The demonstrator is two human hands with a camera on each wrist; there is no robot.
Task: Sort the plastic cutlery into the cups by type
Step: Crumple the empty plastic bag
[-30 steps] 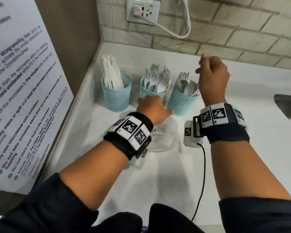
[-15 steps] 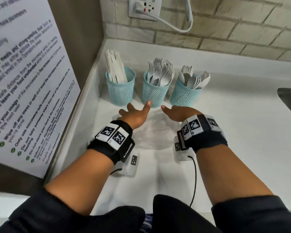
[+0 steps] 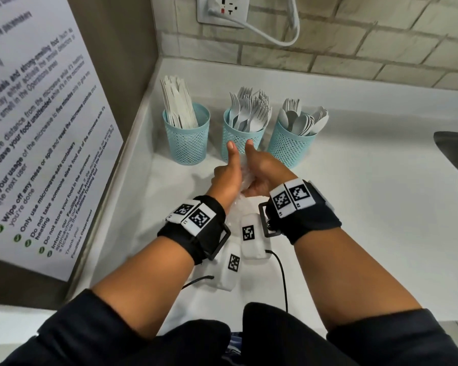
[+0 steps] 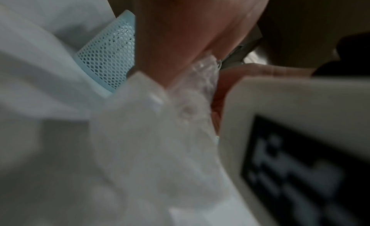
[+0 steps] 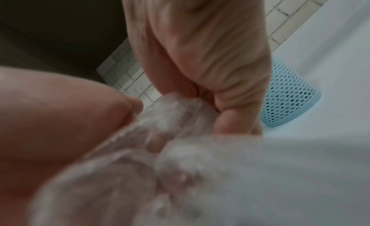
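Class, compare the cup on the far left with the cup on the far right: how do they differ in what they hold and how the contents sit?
The left cup holds flat white knives packed upright in a tight bundle; the right cup holds spoons that fan out, some leaning over its rim. The right cup also has a few fork tines showing at the back; the left cup shows only one type. Both are pale blue mesh cups standing on the white counter.
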